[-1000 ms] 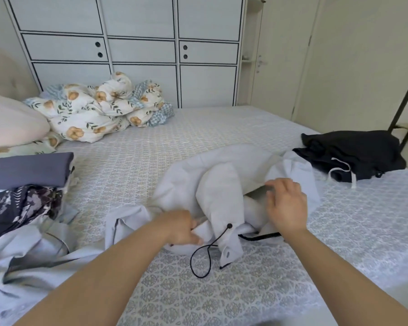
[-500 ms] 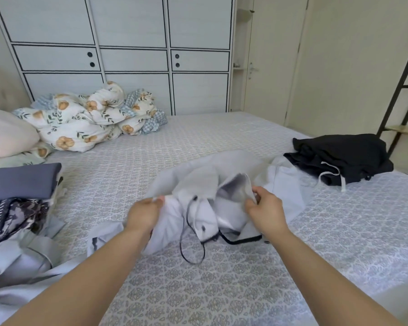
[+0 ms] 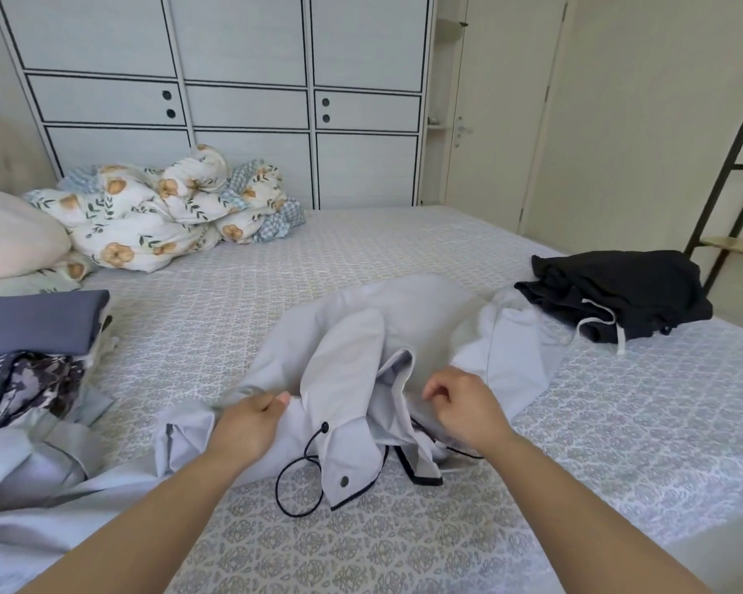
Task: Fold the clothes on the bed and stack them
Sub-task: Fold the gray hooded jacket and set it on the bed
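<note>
Since half a second back: left hand (image 3: 249,426) slid a touch right along the pale grey jacket (image 3: 404,336), right hand (image 3: 468,411) dropped lower onto the rumpled middle part, and more of the drawstring flap now flopped toward the near edge.

Going left to right. Far left: pink pillow (image 3: 14,233) at the head end, then a stack of folded stuff with a slate-blue piece (image 3: 35,319) on top and a dark floral print (image 3: 22,383) below it. Near left: a loose grey garment (image 3: 31,478) spilling off toward the near corner. Far side, against the wardrobe (image 3: 232,100): bunched-up floral duvet (image 3: 159,212).

Middle of the bed (image 3: 618,443): the jacket, crumpled, unfolded. Left hand's grip clamped on a fold of the fabric at its left side, thumb pressed over the top. Black drawstring cord (image 3: 297,486) looping out onto the sheet just near of that, toggle (image 3: 324,427) sitting on the flap. Right hand just beside the middle bunch, fingers curled down into the cloth; looks pinched on an edge, though the fingertips themselves are hidden.

Far right: black garment (image 3: 618,289) with a white drawstring, heaped, well apart from the jacket. Beyond that, a black ladder frame (image 3: 738,143) by the wall.
</note>
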